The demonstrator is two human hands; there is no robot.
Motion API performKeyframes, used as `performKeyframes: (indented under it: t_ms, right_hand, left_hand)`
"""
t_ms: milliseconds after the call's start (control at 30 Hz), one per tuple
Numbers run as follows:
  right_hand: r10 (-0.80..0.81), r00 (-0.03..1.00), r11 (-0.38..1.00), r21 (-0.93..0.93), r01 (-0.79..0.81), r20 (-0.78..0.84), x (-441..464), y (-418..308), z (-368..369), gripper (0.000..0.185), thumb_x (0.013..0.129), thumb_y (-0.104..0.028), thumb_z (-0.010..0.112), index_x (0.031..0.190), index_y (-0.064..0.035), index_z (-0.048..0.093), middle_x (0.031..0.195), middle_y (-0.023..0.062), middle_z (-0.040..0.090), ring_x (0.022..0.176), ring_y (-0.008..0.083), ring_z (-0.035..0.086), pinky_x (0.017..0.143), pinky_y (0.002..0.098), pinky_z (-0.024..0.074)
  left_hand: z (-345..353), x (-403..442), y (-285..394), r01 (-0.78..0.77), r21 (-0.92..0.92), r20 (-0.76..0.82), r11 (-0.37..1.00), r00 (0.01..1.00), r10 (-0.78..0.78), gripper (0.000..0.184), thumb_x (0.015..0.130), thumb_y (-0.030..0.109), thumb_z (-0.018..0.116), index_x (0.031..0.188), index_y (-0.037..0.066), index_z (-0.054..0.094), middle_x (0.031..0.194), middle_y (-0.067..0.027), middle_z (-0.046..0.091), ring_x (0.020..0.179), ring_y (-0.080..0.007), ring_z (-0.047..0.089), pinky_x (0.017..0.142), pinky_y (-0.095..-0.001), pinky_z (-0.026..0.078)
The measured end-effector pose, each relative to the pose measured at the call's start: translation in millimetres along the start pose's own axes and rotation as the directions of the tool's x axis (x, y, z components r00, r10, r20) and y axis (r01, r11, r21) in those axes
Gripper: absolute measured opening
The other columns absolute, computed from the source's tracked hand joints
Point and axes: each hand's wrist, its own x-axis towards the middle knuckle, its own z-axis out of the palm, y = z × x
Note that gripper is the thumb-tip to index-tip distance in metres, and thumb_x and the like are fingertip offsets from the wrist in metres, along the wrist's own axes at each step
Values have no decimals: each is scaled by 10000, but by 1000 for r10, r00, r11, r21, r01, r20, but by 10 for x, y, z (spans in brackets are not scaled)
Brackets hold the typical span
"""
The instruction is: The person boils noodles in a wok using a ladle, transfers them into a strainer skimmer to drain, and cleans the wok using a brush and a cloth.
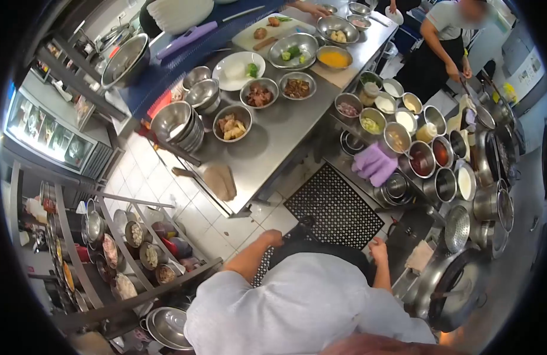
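My left hand (273,238) hangs low beside the dark apron (321,251), near the front of the steel table (273,142). Its fingers are turned away, so their pose is hidden. On the other side of my body, my right hand (378,251) is held over the floor by the stove side, fingers curled in, and nothing shows in it. Closest to that hand are a folded beige cloth (421,255) and a large wok (454,290). A brown cloth or mitt (219,181) lies on the table corner ahead of my left hand.
Bowls of meat (232,126), broccoli (293,54) and yellow liquid (334,57) stand on the table. Sauce pots (421,158) crowd the right counter beside a purple cloth (375,164). A black rubber mat (334,204) covers the floor. Another person (448,50) works at the far right. Shelves (66,236) stand left.
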Motion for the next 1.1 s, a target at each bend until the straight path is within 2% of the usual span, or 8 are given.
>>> performKeyframes:
  t_ms: [533, 600, 667, 700, 767, 833, 1067, 1100]
  right_hand:
    - [-313, 913, 933, -97, 347, 261, 2084, -2245, 33, 718, 762, -172, 723, 1367, 15, 385, 1249, 148, 547, 1156, 271, 517, 987, 380, 400]
    - [-514, 748, 784, 583, 212, 419, 1854, -2168, 51, 614, 803, -207, 684, 1331, -6, 445, 1247, 162, 551, 1211, 265, 491, 1028, 409, 378]
    - [-362, 702, 536, 753, -382, 613, 1277, -2476, -59, 576, 806, -219, 696, 1294, -10, 474, 1134, 118, 617, 1044, 262, 589, 919, 387, 466]
    - [-348, 712, 529, 755, -389, 610, 1448, -2328, 76, 576, 806, -219, 696, 1294, -10, 474, 1134, 118, 617, 1044, 262, 589, 919, 387, 466]
    - [-233, 772, 456, 767, -451, 592, 1962, -2021, 387, 486, 825, -209, 681, 1218, 24, 517, 1061, 114, 621, 975, 238, 608, 862, 364, 490]
    - [-137, 898, 514, 805, -296, 417, 1905, -2221, 322, 430, 832, -202, 673, 1166, 35, 541, 1034, 113, 619, 926, 235, 611, 819, 362, 499]
    - [-54, 986, 725, 685, -71, 160, 2012, -2393, 219, 309, 856, -196, 636, 1002, 74, 599, 879, 146, 626, 816, 246, 618, 716, 361, 513]
    - [-583, 812, 801, 186, 568, 32, 2200, -2274, 210, 332, 861, -223, 623, 990, 82, 601, 889, 168, 628, 799, 244, 621, 699, 361, 510]
  left_hand:
    - [-1842, 1395, 1397, -59, 286, -365, 956, 916, 166, 300, 751, 172, 622, 1021, 53, 676, 1057, -181, 651, 1134, -417, 528, 950, -515, 415]
    - [-2101, 1688, 1723, -169, -33, -668, 985, 737, 104, 324, 736, 154, 625, 1044, 58, 659, 1022, -213, 644, 1079, -393, 563, 907, -486, 449]
    - [-2307, 2162, 2188, -239, -647, -622, 724, 714, -320, 284, 846, 170, 587, 1078, 9, 615, 1046, -190, 634, 986, -347, 620, 823, -421, 503]
    - [-2243, 2276, 2409, -233, -650, -610, 723, 728, -313, 284, 846, 170, 587, 1078, 9, 615, 1046, -190, 634, 986, -347, 620, 823, -421, 503]
    - [-2147, 2432, 2814, -295, -918, -273, -267, 955, -116, 291, 897, 161, 543, 1138, -1, 567, 1037, -144, 636, 868, -279, 648, 773, -403, 527]
    - [-2354, 2270, 2909, -160, -937, -172, -309, 985, 12, 309, 910, 162, 534, 1172, 1, 551, 1060, -133, 630, 885, -247, 639, 784, -382, 527]
    - [-2781, 1743, 2954, -400, -893, -362, 204, 910, 203, 548, 904, 208, 494, 1344, -72, 324, 1137, -271, 570, 1016, -350, 596, 875, -397, 481]
    - [-2738, 1720, 2941, -474, -812, -431, 341, 880, 198, 563, 903, 215, 490, 1348, -77, 308, 1139, -288, 562, 1030, -364, 589, 884, -401, 474]
